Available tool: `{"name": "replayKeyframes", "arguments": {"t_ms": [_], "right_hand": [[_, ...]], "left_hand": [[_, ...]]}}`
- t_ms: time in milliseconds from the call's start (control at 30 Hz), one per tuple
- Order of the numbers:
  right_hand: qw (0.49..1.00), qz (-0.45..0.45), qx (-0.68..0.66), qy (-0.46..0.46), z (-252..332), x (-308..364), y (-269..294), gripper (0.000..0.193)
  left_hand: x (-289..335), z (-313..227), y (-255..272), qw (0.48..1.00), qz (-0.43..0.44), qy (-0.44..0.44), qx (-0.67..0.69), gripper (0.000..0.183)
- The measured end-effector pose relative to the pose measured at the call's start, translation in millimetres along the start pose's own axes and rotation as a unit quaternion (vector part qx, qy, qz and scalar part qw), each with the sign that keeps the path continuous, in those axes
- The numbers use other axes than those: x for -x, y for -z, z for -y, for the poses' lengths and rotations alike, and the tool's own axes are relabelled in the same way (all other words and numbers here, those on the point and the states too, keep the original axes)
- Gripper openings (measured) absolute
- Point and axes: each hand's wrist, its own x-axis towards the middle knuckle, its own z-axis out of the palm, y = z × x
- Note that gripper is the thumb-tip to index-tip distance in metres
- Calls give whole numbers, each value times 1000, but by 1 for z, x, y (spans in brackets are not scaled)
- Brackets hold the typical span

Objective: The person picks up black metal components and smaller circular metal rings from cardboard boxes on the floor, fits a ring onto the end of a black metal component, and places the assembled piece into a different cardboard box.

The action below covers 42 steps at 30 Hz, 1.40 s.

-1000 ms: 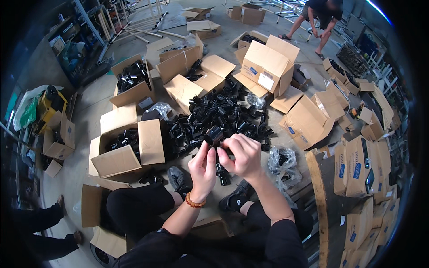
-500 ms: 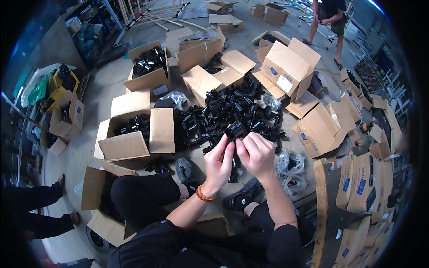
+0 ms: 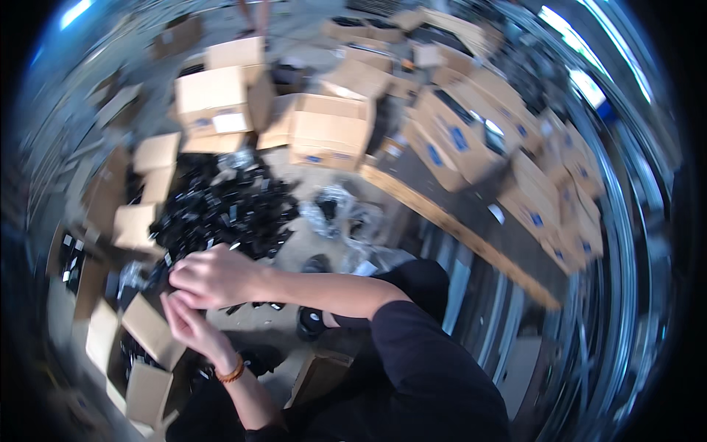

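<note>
Both of my hands are close together at the left, over the near edge of a heap of black plastic tube-shaped parts (image 3: 221, 210). My right hand (image 3: 217, 276) reaches across with its fingers curled into a pinch. Just below it is my left hand (image 3: 193, 328), an orange-brown bead bracelet on the wrist, its fingers drawn together toward the right hand's fingertips. A dark patch at the fingertips looks like the black tube-shaped part seen between them earlier. Blur and the fingers hide most of it.
Open cardboard boxes (image 3: 151, 387) stand left of my legs, some holding black parts. Beyond the heap is another open box (image 3: 331, 132). Clear plastic bags (image 3: 335, 210) lie right of the heap. A wood-edged pallet (image 3: 471, 236) carries stacked cartons (image 3: 456, 144) at the right.
The view has swung to the right, so the heap and boxes now appear farther left. My hands, still close together, now show at the left, the right forearm stretched across.
</note>
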Motion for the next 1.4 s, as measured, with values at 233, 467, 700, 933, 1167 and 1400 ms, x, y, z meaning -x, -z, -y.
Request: {"name": "replayKeyframes", "arguments": {"t_ms": [233, 467, 700, 933, 1167, 1400], "right_hand": [[997, -62, 48, -16, 7, 8, 17, 20], [998, -13, 33, -49, 2, 15, 6, 17], [999, 11, 18, -31, 4, 6, 2, 16], [967, 92, -47, -231, -31, 9, -22, 20], [804, 421, 83, -412, -134, -46, -125, 73], [804, 403, -1, -438, -147, -56, -145, 76]], "left_hand": [[8, -2, -14, 999, 31, 6, -8, 48], [5, 7, -10, 1000, 30, -9, 0, 48], [4, 3, -9, 1000, 3, -10, 22, 40], [-15, -18, -2, 951, 29, 133, 279, 35], [-25, -16, 15, 940, -67, 85, 323, 36], [-20, -14, 12, 950, -30, 141, 277, 30]]}}
